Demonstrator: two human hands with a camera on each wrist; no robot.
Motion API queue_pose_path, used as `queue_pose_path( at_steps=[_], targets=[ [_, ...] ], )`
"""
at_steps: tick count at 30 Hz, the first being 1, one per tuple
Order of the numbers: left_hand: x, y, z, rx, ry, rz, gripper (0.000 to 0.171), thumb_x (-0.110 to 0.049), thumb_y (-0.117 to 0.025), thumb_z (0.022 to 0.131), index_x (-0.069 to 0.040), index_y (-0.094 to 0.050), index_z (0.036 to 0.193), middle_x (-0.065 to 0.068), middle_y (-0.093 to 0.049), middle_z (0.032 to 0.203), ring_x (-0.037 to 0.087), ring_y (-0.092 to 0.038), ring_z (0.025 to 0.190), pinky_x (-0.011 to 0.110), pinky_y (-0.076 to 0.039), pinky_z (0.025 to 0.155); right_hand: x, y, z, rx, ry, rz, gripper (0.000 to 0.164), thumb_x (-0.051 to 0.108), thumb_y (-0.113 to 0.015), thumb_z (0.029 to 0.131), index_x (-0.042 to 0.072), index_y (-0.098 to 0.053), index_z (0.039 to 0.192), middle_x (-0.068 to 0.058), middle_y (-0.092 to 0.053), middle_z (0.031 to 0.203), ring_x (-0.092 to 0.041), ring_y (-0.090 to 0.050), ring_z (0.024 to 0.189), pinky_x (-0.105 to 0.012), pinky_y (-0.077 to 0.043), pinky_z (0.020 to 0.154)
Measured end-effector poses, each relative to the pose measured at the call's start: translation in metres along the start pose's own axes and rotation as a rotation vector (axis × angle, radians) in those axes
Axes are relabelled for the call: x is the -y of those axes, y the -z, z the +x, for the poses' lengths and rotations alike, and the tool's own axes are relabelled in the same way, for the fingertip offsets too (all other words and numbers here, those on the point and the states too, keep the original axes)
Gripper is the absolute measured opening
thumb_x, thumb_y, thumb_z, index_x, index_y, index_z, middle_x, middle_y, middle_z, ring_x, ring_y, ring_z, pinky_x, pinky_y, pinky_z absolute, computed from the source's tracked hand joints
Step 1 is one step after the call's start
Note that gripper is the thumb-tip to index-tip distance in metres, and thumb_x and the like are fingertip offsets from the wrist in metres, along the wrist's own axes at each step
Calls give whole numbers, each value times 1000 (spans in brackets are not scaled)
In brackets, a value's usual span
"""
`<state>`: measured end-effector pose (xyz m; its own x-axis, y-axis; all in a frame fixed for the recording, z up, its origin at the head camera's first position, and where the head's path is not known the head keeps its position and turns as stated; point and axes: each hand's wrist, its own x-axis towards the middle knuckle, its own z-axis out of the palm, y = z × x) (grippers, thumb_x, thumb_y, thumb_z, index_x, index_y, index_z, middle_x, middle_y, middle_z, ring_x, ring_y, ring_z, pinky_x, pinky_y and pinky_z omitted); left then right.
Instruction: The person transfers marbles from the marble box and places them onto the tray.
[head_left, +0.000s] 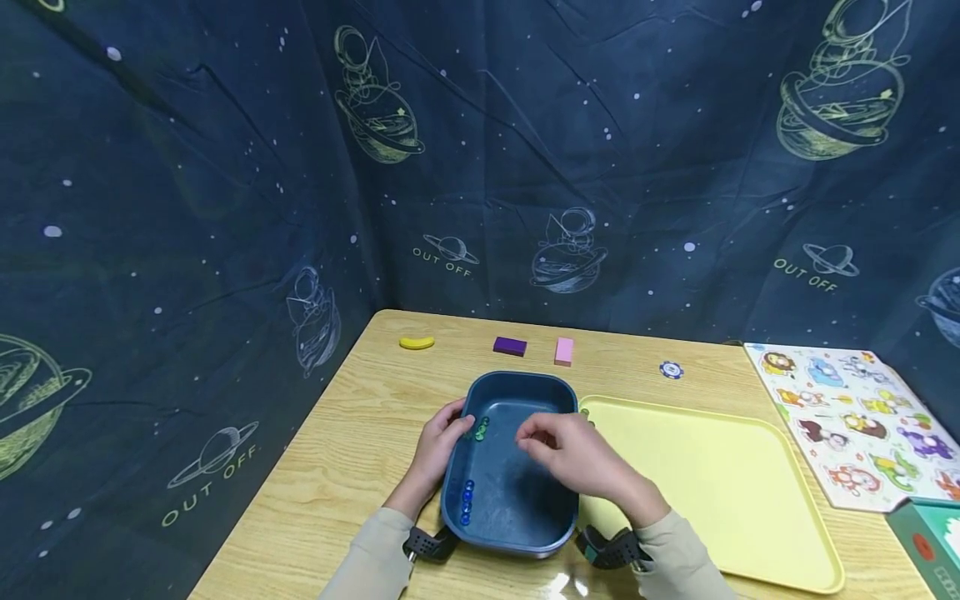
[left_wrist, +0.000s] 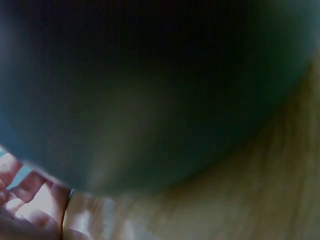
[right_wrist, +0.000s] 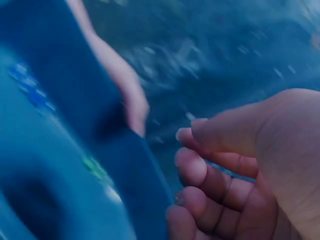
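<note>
My left hand (head_left: 437,450) grips the left wall of a deep dark-blue bin (head_left: 504,546), thumb over the rim. Inside, along that wall, lie a row of small shiny blue beads (head_left: 467,502) and a cluster of green beads (head_left: 482,429). My right hand (head_left: 573,454) hovers over the bin's right half. In the right wrist view, the thumb and index fingertip meet and the other fingers curl; I see nothing between them. Much of the left wrist view is blocked by a dark blurred shape, with part of my left hand (left_wrist: 35,205) at the lower left.
A yellow tray (head_left: 705,483) lies right of the bin, with small green pieces (head_left: 586,414) at its left edge. Behind are a yellow banana-shaped piece (head_left: 416,342), purple block (head_left: 510,346), pink block (head_left: 564,351) and poker chip (head_left: 671,369). An animal puzzle board (head_left: 855,425) and green box (head_left: 930,537) stand right.
</note>
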<state>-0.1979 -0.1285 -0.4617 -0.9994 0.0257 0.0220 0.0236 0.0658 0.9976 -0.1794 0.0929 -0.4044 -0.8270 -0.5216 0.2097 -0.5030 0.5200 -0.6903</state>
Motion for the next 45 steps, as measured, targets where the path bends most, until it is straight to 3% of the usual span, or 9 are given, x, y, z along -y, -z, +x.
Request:
queue_pose_path(
  at_steps=[7,16,22,26,32,39,45],
  targets=[
    [0,-1,1,13,7,8,38,-12,-50,91,2,-49,126,22,-52,121,16,-50,94,42,-39,88,8,-46,1,90,29,-91,5,21,-61,85,18,-65,84,15,-52,65,-1,-47,58,-19,-39,53],
    [-1,-1,1,17,13,4,38,-13,-51,91,0,-49,127,21,-52,121,15,-50,94,40,-39,88,14,-72,-5,214,62,-143,13,22,-63,84,15,-65,94,17,-50,62,2,-47,56,-18,-39,55],
    [0,-1,1,14,8,-2,38,-12,-50,91,1,-49,127,22,-52,121,14,-50,93,40,-40,87,16,-75,-6,301,11,-138,24,26,-62,85,13,-65,105,16,-50,65,2,-47,59,-19,-40,57],
    [1,-1,0,14,7,-1,38,-12,-51,91,1,-48,127,21,-52,122,15,-50,94,41,-39,88,15,-75,-6,326,27,-115,27,27,-62,85,12,-65,108,15,-54,68,2,-50,62,-18,-41,60],
    [1,-1,1,6,4,-3,38,-12,-51,91,1,-49,127,22,-52,122,14,-50,94,41,-39,88,11,-76,-4,357,127,-79,13,25,-62,86,19,-69,95,17,-64,85,5,-55,80,-20,-44,74],
    [0,-1,1,-1,-2,2,38,-12,-52,90,2,-49,126,22,-52,121,14,-50,92,39,-40,86,10,-74,-3,414,156,-66,9,22,-61,86,24,-69,84,24,-60,76,9,-52,73,-22,-43,80],
    [0,-1,0,-2,1,0,38,-12,-51,91,2,-49,126,22,-52,120,13,-50,92,37,-40,85,11,-73,-3,442,136,-66,11,23,-59,87,23,-70,85,24,-61,76,9,-53,73,-26,-42,86]
  ],
)
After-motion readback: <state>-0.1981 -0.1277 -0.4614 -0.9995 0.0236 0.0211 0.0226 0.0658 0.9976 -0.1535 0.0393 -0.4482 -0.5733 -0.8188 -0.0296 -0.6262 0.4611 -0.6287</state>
